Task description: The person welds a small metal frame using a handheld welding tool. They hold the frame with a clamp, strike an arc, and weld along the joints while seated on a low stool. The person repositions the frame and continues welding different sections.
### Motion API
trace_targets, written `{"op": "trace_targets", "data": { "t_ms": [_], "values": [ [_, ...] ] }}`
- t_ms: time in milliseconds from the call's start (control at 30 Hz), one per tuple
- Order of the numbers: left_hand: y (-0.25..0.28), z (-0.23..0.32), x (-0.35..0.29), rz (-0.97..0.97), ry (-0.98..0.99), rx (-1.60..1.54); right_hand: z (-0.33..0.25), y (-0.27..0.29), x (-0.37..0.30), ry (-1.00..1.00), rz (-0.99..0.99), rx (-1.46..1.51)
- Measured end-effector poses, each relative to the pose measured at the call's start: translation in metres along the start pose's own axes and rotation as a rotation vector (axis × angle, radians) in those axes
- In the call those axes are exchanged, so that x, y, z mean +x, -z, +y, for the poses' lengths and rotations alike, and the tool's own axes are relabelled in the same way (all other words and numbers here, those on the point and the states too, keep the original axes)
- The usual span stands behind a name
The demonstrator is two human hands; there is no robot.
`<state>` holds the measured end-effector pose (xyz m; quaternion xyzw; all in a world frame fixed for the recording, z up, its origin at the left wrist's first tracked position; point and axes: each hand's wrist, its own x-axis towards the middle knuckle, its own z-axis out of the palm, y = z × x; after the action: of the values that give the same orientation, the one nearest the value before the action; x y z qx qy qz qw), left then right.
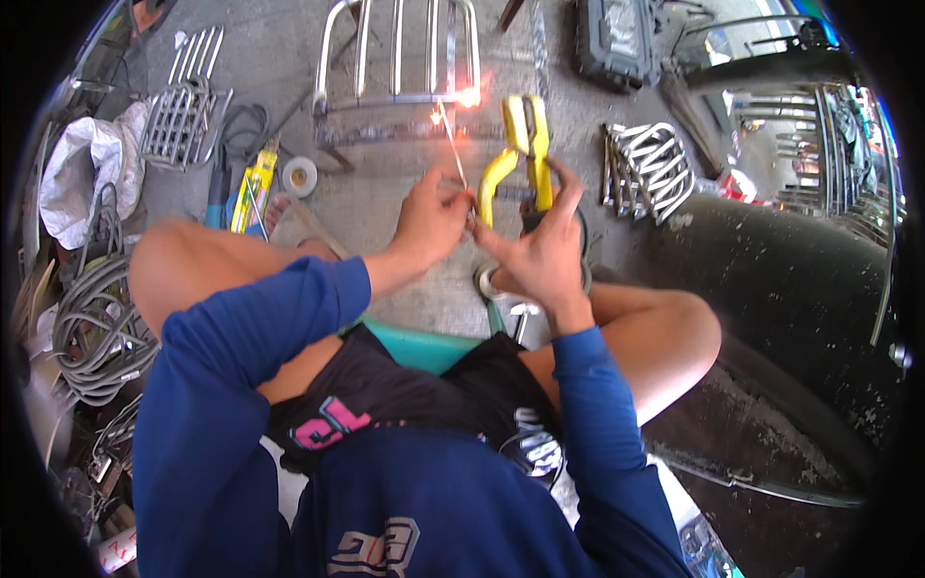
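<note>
My left hand [432, 217] pinches the lower end of a thin welding rod [452, 144], which points up and away. Bright orange sparks glow around its far tip, beside the near right corner of a shiny metal tube rack [397, 99]. Fingers of my right hand [544, 246] are wrapped around a yellow electrode holder [492, 183], whose paired yellow jaws point away from me. Both hands are close together, with the rod's lower end near the holder's left handle. Whether the rod touches the holder I cannot tell.
At left lie a smaller metal rack [183, 125], a tape roll [300, 176], a yellow packet [252, 188], a white sack [82, 183] and coiled cable [96, 332]. Bent metal rods [655, 169], a grey case [617, 43] and a dark rounded metal body [771, 289] are at right.
</note>
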<state>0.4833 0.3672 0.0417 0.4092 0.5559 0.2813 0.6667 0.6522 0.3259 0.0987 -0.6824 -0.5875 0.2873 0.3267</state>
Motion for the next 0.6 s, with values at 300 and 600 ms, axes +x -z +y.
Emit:
{"op": "trace_targets", "data": {
  "t_ms": [300, 600],
  "values": [
    [-0.002, 0.009, -0.012, -0.027, 0.072, -0.021, 0.003, -0.006, 0.000, 0.078, 0.012, 0.006],
    [-0.003, -0.012, -0.001, -0.026, -0.165, -0.044, 0.011, 0.004, 0.001, -0.034, -0.018, -0.002]
  ]
}}
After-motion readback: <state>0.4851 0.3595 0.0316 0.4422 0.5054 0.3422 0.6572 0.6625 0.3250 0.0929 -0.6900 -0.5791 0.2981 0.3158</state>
